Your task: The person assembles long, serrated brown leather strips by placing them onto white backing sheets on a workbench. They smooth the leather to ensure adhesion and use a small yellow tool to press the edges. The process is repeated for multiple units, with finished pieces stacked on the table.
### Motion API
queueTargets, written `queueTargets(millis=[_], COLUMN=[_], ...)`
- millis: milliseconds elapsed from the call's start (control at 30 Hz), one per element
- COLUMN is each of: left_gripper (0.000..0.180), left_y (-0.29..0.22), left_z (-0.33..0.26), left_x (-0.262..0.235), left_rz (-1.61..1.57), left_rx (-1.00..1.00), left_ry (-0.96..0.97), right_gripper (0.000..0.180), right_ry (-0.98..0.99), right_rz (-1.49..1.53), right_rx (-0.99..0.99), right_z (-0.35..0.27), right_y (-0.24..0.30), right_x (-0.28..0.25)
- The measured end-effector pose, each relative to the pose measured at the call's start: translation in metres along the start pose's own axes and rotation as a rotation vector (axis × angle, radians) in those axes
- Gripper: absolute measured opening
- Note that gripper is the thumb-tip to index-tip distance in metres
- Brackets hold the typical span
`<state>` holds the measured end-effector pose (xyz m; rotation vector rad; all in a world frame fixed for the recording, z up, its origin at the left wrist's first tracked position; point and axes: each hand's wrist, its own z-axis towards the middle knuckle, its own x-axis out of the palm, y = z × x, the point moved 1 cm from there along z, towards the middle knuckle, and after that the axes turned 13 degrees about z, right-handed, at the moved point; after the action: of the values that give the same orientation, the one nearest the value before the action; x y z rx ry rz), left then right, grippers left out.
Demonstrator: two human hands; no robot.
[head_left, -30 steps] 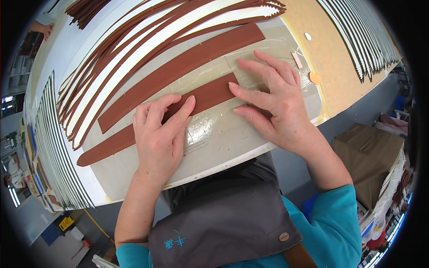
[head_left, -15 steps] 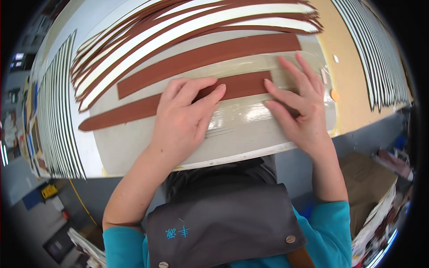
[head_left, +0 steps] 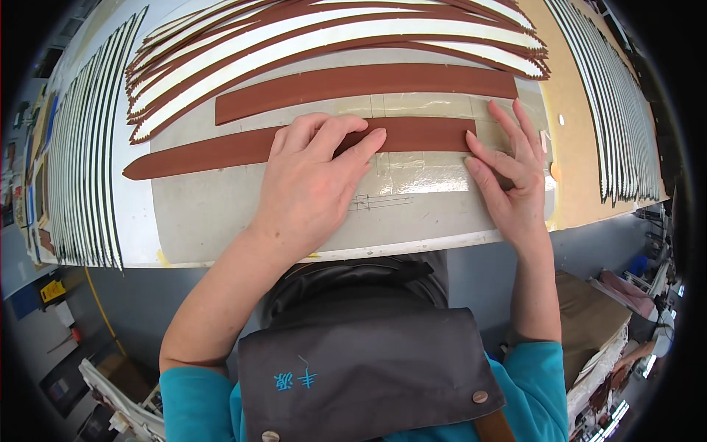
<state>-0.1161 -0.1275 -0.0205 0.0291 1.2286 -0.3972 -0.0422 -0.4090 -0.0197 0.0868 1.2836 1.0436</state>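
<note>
On matte mat [head_left: 221,214], flat leather strip [head_left: 221,151].

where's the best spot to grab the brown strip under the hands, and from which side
Probably its pointed left end, coming from the left. The brown strip lies flat on the table, the left hand presses its middle and the right hand covers its right end, so only that tip lies free to pinch and lift.
</note>
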Motion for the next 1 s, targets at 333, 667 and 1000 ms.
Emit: queueTargets(millis=[333, 667, 1000], left_gripper=[0.046, 0.038, 0.036], left_y=[-0.003, -0.007, -0.007], left_z=[0.000, 0.004, 0.005], left_x=[0.006, 0.000, 0.000], left_rz=[0.068, 0.074, 0.091], left_rx=[0.036, 0.020, 0.015], left_ry=[-0.010, 0.030, 0.047], right_gripper=[0.028, 0.028, 0.023], right_ry=[-0.013, -0.032, -0.466], right_rz=[-0.004, 0.051, 0.329], right_rx=[0.001, -0.014, 0.218], right_z=[-0.001, -0.002, -0.029], right_y=[-0.001, 0.000, -0.051], right_x=[0.001, -0.001, -0.056])
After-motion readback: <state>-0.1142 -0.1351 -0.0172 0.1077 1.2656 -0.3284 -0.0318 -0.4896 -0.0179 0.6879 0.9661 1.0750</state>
